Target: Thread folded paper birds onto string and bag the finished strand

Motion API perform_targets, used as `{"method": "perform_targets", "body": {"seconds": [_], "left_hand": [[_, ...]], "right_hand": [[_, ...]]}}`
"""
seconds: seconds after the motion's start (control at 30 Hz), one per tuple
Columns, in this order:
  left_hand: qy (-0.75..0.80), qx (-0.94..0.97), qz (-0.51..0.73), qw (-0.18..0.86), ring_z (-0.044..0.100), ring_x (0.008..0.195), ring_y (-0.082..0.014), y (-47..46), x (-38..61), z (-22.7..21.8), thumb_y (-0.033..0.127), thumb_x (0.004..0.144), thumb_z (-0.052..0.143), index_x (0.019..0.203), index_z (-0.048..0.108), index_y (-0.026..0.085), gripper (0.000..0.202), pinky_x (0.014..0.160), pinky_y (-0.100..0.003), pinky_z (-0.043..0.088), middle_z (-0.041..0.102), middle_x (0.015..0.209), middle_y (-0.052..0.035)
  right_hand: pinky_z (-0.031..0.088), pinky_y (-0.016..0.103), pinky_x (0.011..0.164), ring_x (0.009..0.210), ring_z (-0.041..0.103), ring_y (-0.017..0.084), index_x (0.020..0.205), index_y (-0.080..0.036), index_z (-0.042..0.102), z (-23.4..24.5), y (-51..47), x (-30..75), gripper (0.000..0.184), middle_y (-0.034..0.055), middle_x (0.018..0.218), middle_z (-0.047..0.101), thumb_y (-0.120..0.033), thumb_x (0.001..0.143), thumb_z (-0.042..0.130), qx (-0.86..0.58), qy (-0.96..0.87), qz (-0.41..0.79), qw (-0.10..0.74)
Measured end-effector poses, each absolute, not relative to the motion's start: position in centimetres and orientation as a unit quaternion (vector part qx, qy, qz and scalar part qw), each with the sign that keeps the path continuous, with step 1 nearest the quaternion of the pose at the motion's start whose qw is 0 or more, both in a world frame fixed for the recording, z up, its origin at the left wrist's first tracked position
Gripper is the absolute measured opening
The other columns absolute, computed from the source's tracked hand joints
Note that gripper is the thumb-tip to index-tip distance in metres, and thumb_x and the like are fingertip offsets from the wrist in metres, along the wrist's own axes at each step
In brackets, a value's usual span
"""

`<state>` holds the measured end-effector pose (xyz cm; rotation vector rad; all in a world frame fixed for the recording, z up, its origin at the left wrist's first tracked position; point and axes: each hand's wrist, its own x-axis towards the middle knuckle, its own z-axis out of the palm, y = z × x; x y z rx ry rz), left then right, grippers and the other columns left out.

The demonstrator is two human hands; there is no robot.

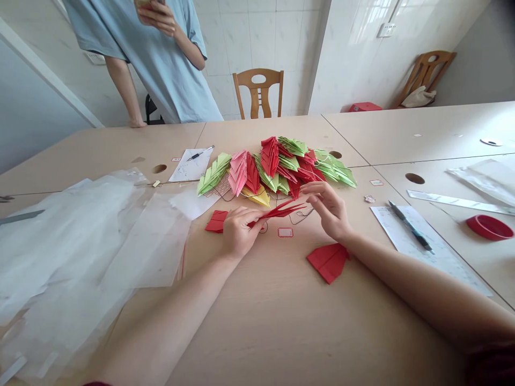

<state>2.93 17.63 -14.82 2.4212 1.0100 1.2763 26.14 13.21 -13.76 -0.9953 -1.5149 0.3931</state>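
Note:
My left hand (pixel 241 230) is closed on a thin stack of red folded paper (pixel 281 211), its layers fanned apart toward the right. My right hand (pixel 329 210) is by the stack's right end with fingers apart; whether a fingertip touches the paper or the thread is not clear. Dark thread (pixel 301 215) lies loosely beneath the stack. A folded red paper piece (pixel 328 262) rests under my right wrist. Another red paper piece (pixel 216 221) lies left of my left hand. Beyond the hands is a heap of pleated paper shapes (pixel 269 161) in red, green, pink and yellow.
Translucent plastic bags (pixel 80 230) spread over the table's left. On the right are a paper sheet (pixel 418 241), a pen (pixel 410 228) and a red tape roll (pixel 490 228). Across the table stands a person in blue (pixel 156 64), holding a phone, near a wooden chair (pixel 259 88).

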Motion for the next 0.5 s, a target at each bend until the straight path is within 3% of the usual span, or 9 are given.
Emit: {"method": "perform_targets", "body": {"seconds": [0.1, 0.2, 0.37, 0.5], "left_hand": [[0.341, 0.821, 0.440, 0.126, 0.066, 0.077, -0.0185, 17.7, 2.9, -14.8, 0.029, 0.085, 0.066, 0.090, 0.074, 0.025, 0.010, 0.073, -0.034, 0.049, 0.074, 0.081, -0.0009], [0.343, 0.817, 0.444, 0.134, 0.067, 0.077, -0.0191, 17.7, 2.9, -14.9, 0.034, 0.085, 0.065, 0.090, 0.074, 0.024, 0.014, 0.073, -0.034, 0.050, 0.075, 0.081, -0.0022], [0.346, 0.815, 0.444, 0.139, 0.066, 0.076, -0.0192, 17.7, 3.0, -14.8, 0.037, 0.087, 0.064, 0.088, 0.074, 0.024, 0.017, 0.074, -0.035, 0.050, 0.075, 0.080, -0.0020], [0.341, 0.818, 0.440, 0.144, 0.066, 0.077, -0.0192, 17.6, 3.0, -14.7, 0.036, 0.086, 0.065, 0.087, 0.074, 0.023, 0.015, 0.074, -0.035, 0.049, 0.074, 0.081, -0.0018]], "right_hand": [[0.053, 0.035, 0.072, 0.092, 0.060, 0.021, 0.092, -0.024, 0.055, -14.1, 13.2, 25.9, 0.010, 0.0061, 0.097, 0.059, -0.033, 0.089, 0.059, -0.425, -0.652, 0.148, 0.610], [0.052, 0.033, 0.066, 0.080, 0.058, 0.018, 0.086, -0.023, 0.051, -14.4, 13.0, 25.7, 0.010, 0.0042, 0.086, 0.057, -0.028, 0.088, 0.059, -0.422, -0.671, 0.135, 0.594], [0.054, 0.034, 0.065, 0.075, 0.061, 0.017, 0.089, -0.023, 0.053, -14.6, 12.6, 25.3, 0.006, 0.0042, 0.085, 0.063, -0.026, 0.089, 0.058, -0.430, -0.694, 0.149, 0.557], [0.055, 0.032, 0.065, 0.075, 0.065, 0.017, 0.093, -0.023, 0.052, -15.0, 12.4, 24.9, 0.013, 0.0029, 0.086, 0.065, -0.028, 0.087, 0.063, -0.440, -0.680, 0.178, 0.558]]}}
